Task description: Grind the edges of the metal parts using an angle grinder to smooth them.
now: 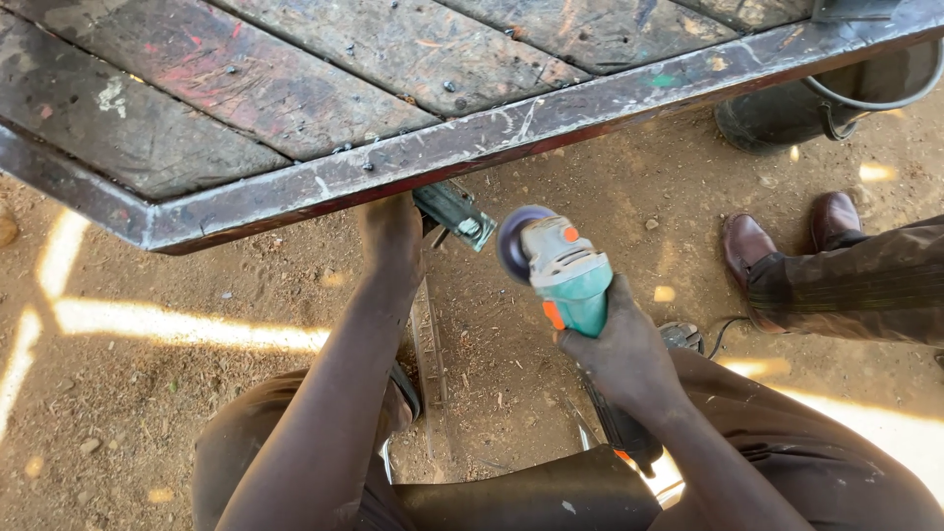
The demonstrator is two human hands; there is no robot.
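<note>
Teal angle grinder (562, 270) is being held over the dirt ground (147, 393), just below the near edge of the steel-framed plank platform (472, 138). Long axis is running from the person toward that edge, disc (513, 241) leading. Right hand (615, 354) is being kept wrapped closed around the grinder body. Left hand (391, 236) is being pressed up under the frame edge; its grip cannot be told. Another person's brown shoes (787, 236) are being seen near the platform's right end.

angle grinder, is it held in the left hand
No, the right hand grips the teal angle grinder, while the left hand reaches under the metal frame.
</note>
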